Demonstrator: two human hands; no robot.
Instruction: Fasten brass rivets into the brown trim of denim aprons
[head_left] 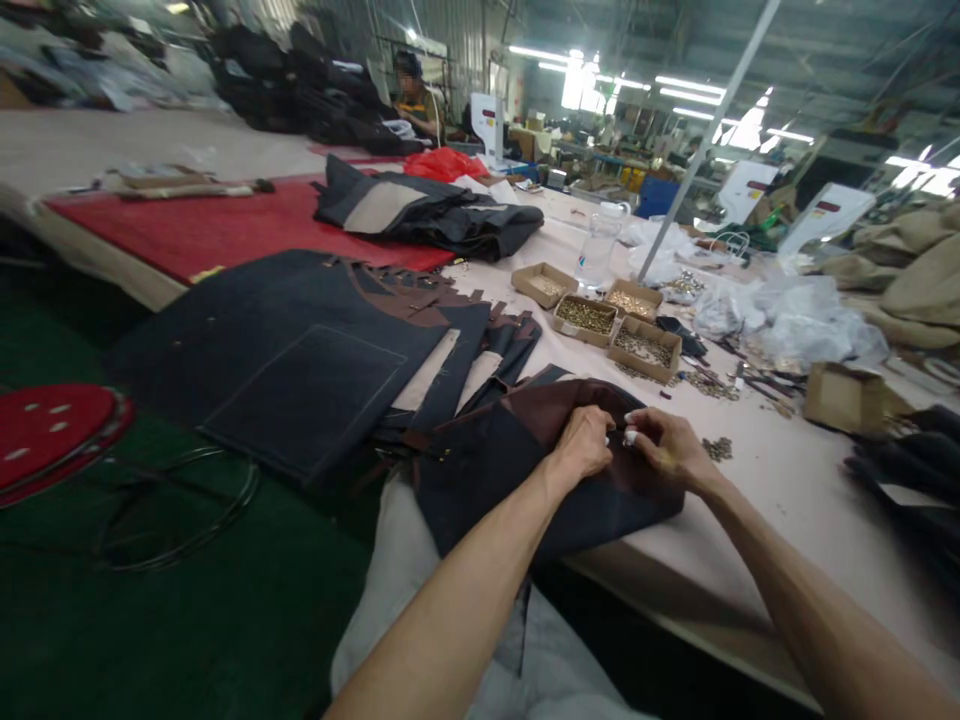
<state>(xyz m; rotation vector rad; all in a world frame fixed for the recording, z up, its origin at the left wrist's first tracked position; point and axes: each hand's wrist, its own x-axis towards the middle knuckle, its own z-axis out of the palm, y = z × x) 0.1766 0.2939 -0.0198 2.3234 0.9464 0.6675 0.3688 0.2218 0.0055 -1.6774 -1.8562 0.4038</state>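
Observation:
A dark navy cloth piece with brown leather-like panels (487,470), apron-like in shape, lies over the table edge and my lap. My left hand (583,442) is closed on its brown part, fingers bent against the material. Close beside it, my right hand (666,446) pinches at the same brown part, thumb and finger nearly together. White coverings wrap some of the right fingertips. Anything small between those fingertips is too tiny to make out. Left of my hands, a stack of similar navy pieces (300,350) overhangs the table.
Small cardboard boxes of metal fittings (646,372) stand beyond my hands, with loose fittings (718,449) to the right. A clear jug (598,245), a metal pole (705,145) and plastic bags (795,315) are farther back. A red stool (56,435) stands left. Another person (417,100) sits far off.

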